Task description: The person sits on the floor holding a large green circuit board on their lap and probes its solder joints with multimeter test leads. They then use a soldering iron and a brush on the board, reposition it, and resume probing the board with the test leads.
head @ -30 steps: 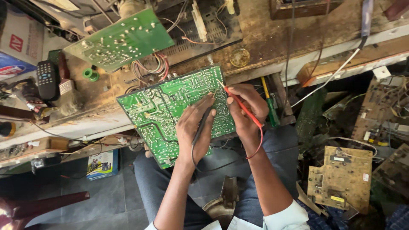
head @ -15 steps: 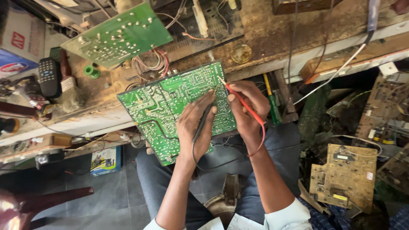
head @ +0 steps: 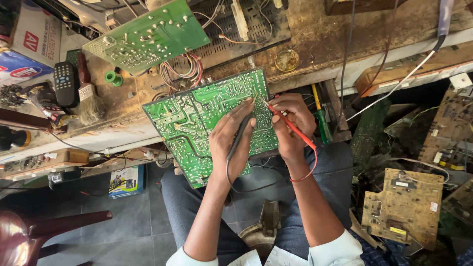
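We grip a black probe (head: 240, 135) in our left hand (head: 231, 143) | our right hand (head: 288, 125) pinches a red probe (head: 290, 127), tips on the green circuit board (head: 197, 116) | board leans from our lap against the wooden surface (head: 320, 44) | second green board (head: 148, 37) and remote (head: 64, 81) lie beyond.

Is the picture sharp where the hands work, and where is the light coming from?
Head view: the green circuit board and both hands, left hand and right hand, are sharp; daylight falls brightly on the workbench, while the floor below lies in shadow; edges bend slightly.
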`<state>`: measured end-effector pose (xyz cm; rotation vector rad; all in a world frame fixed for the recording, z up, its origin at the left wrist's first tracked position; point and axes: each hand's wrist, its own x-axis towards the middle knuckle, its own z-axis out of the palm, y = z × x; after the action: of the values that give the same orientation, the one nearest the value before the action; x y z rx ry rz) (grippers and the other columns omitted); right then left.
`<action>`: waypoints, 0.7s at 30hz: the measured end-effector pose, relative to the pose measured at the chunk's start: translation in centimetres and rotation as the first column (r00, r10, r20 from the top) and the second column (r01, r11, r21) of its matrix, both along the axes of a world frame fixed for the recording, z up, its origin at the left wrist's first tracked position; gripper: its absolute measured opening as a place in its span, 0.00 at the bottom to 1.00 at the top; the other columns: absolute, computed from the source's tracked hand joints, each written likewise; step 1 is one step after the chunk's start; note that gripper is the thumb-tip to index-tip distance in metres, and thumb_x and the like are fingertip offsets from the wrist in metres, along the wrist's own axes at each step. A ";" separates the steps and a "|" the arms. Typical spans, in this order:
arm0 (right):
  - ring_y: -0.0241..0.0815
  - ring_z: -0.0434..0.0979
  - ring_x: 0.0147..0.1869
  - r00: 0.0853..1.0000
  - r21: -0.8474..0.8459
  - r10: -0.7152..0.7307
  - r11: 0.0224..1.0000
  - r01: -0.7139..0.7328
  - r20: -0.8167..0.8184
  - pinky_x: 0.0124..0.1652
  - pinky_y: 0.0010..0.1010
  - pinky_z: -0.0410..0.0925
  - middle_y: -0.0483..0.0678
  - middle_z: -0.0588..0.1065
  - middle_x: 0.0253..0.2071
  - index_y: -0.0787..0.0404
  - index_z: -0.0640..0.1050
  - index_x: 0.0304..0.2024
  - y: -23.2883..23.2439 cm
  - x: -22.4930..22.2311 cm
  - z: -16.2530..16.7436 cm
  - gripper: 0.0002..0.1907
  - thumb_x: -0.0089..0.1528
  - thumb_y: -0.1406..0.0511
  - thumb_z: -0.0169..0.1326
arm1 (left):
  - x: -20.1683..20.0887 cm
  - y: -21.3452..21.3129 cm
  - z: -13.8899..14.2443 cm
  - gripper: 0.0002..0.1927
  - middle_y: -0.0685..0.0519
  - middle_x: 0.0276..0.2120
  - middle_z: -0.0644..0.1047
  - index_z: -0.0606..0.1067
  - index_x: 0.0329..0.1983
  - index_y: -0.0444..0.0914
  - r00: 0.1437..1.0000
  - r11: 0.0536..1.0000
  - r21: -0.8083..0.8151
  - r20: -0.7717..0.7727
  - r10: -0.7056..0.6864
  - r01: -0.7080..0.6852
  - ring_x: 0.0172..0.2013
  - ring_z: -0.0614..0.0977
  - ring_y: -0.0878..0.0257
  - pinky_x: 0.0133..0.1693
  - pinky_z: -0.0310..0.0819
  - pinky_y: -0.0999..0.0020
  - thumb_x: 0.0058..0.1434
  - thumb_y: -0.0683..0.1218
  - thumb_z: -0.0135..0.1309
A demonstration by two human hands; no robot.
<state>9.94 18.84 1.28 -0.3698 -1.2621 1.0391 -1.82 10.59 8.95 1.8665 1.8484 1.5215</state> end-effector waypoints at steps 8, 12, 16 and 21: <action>0.37 0.75 0.51 1.000 -0.008 -0.014 1.000 0.014 -0.009 0.52 0.26 0.71 0.53 0.74 0.51 0.70 0.74 0.46 0.1 0.0 0.0 0.12 0.70 0.64 0.59 | 0.0 0.5 0.2 0.14 0.46 0.57 0.80 0.77 0.57 0.35 1.000 1.000 0.017 0.008 -0.002 0.002 0.55 0.84 0.52 0.57 0.78 0.63 0.68 0.39 0.58; 0.36 0.75 0.48 1.000 0.023 -0.029 0.999 0.029 -0.006 0.50 0.24 0.70 0.54 0.75 0.51 0.70 0.75 0.46 0.1 0.0 0.0 0.11 0.68 0.66 0.59 | 0.1 0.8 0.2 0.15 0.46 0.57 0.80 0.77 0.57 0.35 1.000 1.000 0.017 -0.011 0.006 -0.006 0.56 0.84 0.52 0.57 0.78 0.62 0.67 0.39 0.58; 0.38 0.76 0.50 1.000 -0.013 -0.026 1.000 0.026 -0.007 0.48 0.24 0.71 0.55 0.75 0.50 0.70 0.76 0.45 0.1 0.1 0.1 0.09 0.67 0.69 0.56 | 0.1 0.8 0.3 0.15 0.46 0.57 0.80 0.77 0.57 0.35 1.000 1.000 0.019 -0.015 0.007 -0.006 0.56 0.84 0.52 0.57 0.78 0.62 0.68 0.39 0.58; 0.40 0.76 0.52 0.999 0.035 -0.044 0.998 0.044 0.004 0.50 0.26 0.71 0.56 0.75 0.50 0.71 0.75 0.46 0.2 0.1 0.3 0.09 0.66 0.71 0.57 | 0.1 0.9 0.3 0.15 0.46 0.57 0.80 0.77 0.57 0.36 1.000 0.999 0.035 -0.017 0.008 -0.007 0.56 0.84 0.52 0.58 0.78 0.62 0.68 0.39 0.58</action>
<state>10.00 19.04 1.56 -0.3721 -1.2699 0.9784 -1.67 11.52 9.23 1.8957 1.8500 1.5546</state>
